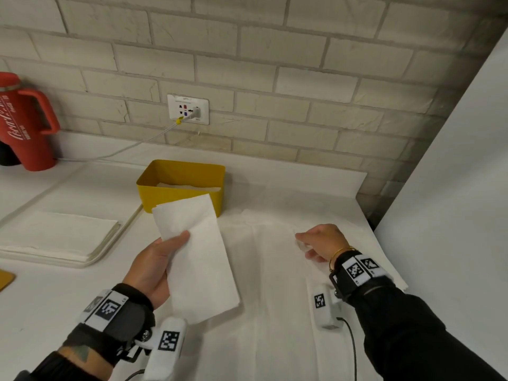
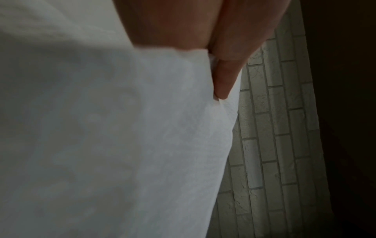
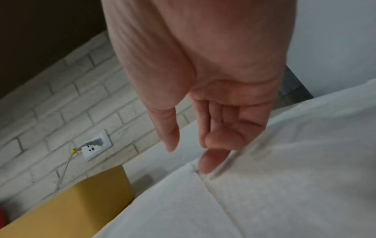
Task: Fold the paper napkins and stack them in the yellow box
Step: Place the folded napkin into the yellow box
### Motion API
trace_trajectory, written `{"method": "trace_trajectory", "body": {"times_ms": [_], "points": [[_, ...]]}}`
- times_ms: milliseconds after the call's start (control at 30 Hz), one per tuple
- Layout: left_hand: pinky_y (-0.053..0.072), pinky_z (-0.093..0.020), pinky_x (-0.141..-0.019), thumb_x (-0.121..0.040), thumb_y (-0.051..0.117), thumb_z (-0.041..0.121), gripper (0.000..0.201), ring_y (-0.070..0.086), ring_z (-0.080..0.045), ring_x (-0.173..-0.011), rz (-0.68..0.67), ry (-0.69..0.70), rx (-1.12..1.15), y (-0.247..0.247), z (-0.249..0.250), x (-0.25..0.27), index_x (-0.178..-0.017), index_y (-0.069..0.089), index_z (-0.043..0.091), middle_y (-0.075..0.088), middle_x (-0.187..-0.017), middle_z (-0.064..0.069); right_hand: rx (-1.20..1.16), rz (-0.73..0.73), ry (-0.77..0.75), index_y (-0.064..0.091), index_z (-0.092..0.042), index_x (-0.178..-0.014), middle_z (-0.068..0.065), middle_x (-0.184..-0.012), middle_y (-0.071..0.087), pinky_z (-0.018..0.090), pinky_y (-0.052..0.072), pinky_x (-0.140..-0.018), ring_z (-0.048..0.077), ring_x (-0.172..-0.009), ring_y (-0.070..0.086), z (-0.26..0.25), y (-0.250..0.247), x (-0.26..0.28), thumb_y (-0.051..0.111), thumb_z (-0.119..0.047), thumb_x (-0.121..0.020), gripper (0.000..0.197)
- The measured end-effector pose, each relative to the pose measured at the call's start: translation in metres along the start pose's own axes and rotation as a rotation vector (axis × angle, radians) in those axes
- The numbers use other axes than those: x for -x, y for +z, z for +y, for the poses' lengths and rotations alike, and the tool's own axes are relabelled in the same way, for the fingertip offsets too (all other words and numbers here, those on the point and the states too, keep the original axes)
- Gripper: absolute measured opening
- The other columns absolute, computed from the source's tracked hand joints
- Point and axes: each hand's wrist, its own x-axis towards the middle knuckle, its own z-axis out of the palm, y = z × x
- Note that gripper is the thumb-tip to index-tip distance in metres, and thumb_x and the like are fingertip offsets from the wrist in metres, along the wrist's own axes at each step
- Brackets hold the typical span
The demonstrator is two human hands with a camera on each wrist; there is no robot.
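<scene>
The left hand (image 1: 154,266) holds a folded napkin (image 1: 196,254) lifted off the bench (image 1: 41,303), thumb laid across the top face and the fingers underneath; the left wrist view shows the thumb (image 2: 225,77) pressed on the paper with the brick wall (image 2: 284,128) behind. The napkin is a long white rectangle, its far end overlapping the near wall of the yellow box (image 1: 178,188) as seen from the head camera; whether it touches the box cannot be told. The yellow box stands on the bench in front of the brick wall, just below the wall socket (image 1: 188,109), and white folded paper (image 1: 187,186) already lies inside it.

To the right of the yellow box and nearer the person, an unfolded napkin (image 1: 275,270) is spread flat on the bench with crease lines showing. The right hand (image 1: 319,242) is over it, fingers relaxed and slightly bent, gripping nothing; in the right wrist view a fingertip (image 3: 209,162) reaches the paper at a crease, though actual contact is hard to judge. The two hands are well apart.

Left of the yellow box a tray (image 1: 110,251) carries a stack of flat napkins (image 1: 55,232). Farther left, by the wall, stands a red jug (image 1: 24,122)
</scene>
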Motion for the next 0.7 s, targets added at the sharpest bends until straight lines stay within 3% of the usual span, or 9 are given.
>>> {"method": "trace_trajectory", "body": {"times_ms": [100,167,200,233,300,367,500,567,700], "points": [[0.054,-0.046,-0.08,-0.086,0.064,0.019,0.039,0.076,-0.03,-0.088,0.007,0.001,-0.011,-0.003,0.0,0.003,-0.124,0.064,0.008,0.077,-0.108,-0.015,0.06,-0.05,-0.016,0.062,-0.01,-0.075,0.008,-0.074,0.06,0.025,0.043,-0.059,0.023,-0.063,0.057,-0.005,0.015,-0.012,0.08,-0.027,-0.081,0.026],[0.054,-0.046,-0.079,-0.091,0.062,0.017,0.033,0.076,-0.03,-0.086,0.021,0.002,-0.013,-0.007,0.001,0.005,-0.123,0.065,0.009,0.077,-0.105,-0.015,0.061,-0.035,-0.046,0.069,-0.01,-0.102,0.006,-0.104,0.065,0.031,0.052,-0.082,0.025,-0.092,0.065,-0.01,0.024,-0.015,0.082,-0.027,-0.081,0.03],[0.054,-0.046,-0.079,-0.094,0.06,0.017,0.03,0.076,-0.03,-0.085,0.028,0.0,-0.014,-0.009,0.002,0.006,-0.122,0.065,0.009,0.077,-0.104,-0.015,0.048,-0.004,-0.065,0.068,-0.008,-0.117,0.006,-0.12,0.064,0.032,0.05,-0.094,0.026,-0.109,0.064,-0.013,0.026,-0.016,0.082,-0.026,-0.081,0.042],[0.054,-0.046,-0.08,-0.095,0.059,0.016,0.029,0.076,-0.03,-0.085,0.037,0.0,-0.015,-0.011,0.004,0.007,-0.123,0.065,0.009,0.077,-0.104,-0.015,0.037,0.027,-0.084,0.066,-0.008,-0.123,0.006,-0.128,0.063,0.03,0.048,-0.098,0.025,-0.114,0.061,-0.016,0.027,-0.017,0.081,-0.025,-0.083,0.046],[0.054,-0.047,-0.08,-0.096,0.059,0.016,0.029,0.076,-0.031,-0.087,0.057,-0.001,-0.014,-0.016,0.006,0.008,-0.124,0.064,0.008,0.077,-0.106,-0.016,0.077,0.071,-0.152,0.068,-0.01,-0.12,0.008,-0.126,0.065,0.027,0.046,-0.092,0.022,-0.104,0.06,-0.024,0.027,-0.015,0.076,-0.022,-0.088,0.035],[0.054,-0.047,-0.08,-0.097,0.059,0.015,0.028,0.076,-0.031,-0.086,0.071,0.001,-0.011,-0.019,0.008,0.009,-0.124,0.064,0.009,0.077,-0.106,-0.015,0.191,0.107,-0.194,0.069,-0.017,-0.117,0.009,-0.126,0.063,0.032,0.05,-0.094,0.024,-0.103,0.058,-0.029,0.025,-0.015,0.071,-0.024,-0.092,0.026],[0.054,-0.047,-0.078,-0.097,0.058,0.015,0.027,0.076,-0.031,-0.085,0.074,0.005,-0.012,-0.019,0.011,0.01,-0.123,0.064,0.009,0.078,-0.103,-0.014,0.272,0.073,-0.256,0.05,-0.031,-0.14,0.012,-0.131,0.057,0.037,0.051,-0.097,0.031,-0.116,0.058,-0.031,0.025,-0.014,0.066,-0.02,-0.094,0.05],[0.054,-0.047,-0.079,-0.098,0.058,0.015,0.026,0.076,-0.03,-0.085,0.074,0.004,-0.009,-0.018,0.011,0.011,-0.122,0.065,0.009,0.078,-0.103,-0.014,0.237,0.022,-0.287,0.049,-0.029,-0.142,0.011,-0.129,0.058,0.033,0.049,-0.095,0.029,-0.115,0.058,-0.027,0.026,-0.014,0.067,-0.016,-0.094,0.054],[0.053,-0.047,-0.079,-0.099,0.056,0.014,0.022,0.077,-0.029,-0.08,0.079,0.005,-0.005,-0.017,0.011,0.011,-0.118,0.066,0.009,0.078,-0.099,-0.013,0.161,0.033,-0.242,0.064,-0.017,-0.121,0.008,-0.124,0.062,0.025,0.044,-0.089,0.021,-0.108,0.058,-0.02,0.028,-0.022,0.076,-0.014,-0.087,0.035]]}}
